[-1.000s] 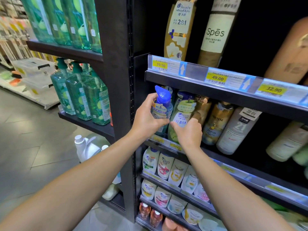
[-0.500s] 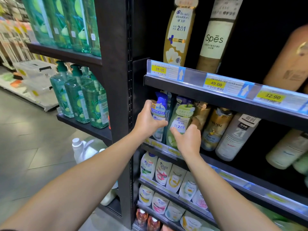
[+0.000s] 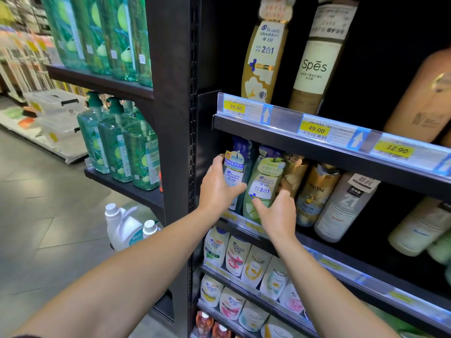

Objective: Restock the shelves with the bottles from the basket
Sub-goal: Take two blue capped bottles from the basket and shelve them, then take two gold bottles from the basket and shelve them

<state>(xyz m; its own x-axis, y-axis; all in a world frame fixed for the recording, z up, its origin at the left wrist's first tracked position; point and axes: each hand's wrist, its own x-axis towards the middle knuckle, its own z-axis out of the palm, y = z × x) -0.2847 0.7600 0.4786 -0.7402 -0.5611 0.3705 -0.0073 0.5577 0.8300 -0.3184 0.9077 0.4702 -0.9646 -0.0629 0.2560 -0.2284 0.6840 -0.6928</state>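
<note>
Here, L to R: green pump bottles [image 3: 117,150] stand in a row on a dark side shelf [image 3: 127,189], w/ taller green bottles [image 3: 102,35] on the shelf above and white jugs [image 3: 122,225] on the floor below. Past the black upright [image 3: 175,142], the person's left hand [image 3: 218,189] grips a blue-capped shampoo bottle [image 3: 235,167], thumb curled across its label front, fingers round the left side; bottle is upright at the far-left end of the middle shelf [image 3: 341,242], tucked under the price rail [image 3: 317,130]. Touching it on the right, a green 2-in-1 bottle [image 3: 264,184] is held low by the right hand [image 3: 277,213], thumb on the label front, fingers curled round the bottle's right side. Next along, a gold Pantene bottle [image 3: 317,191] and a white bottle [image 3: 344,206] lean on the same shelf. Above the rail: a gold Head & Shoulders bottle [image 3: 264,59] and a Spes bottle [image 3: 314,59]. Below: rows of refill pouches [image 3: 244,257]. Tags read 39.90, 49.00, 32.90.
</note>
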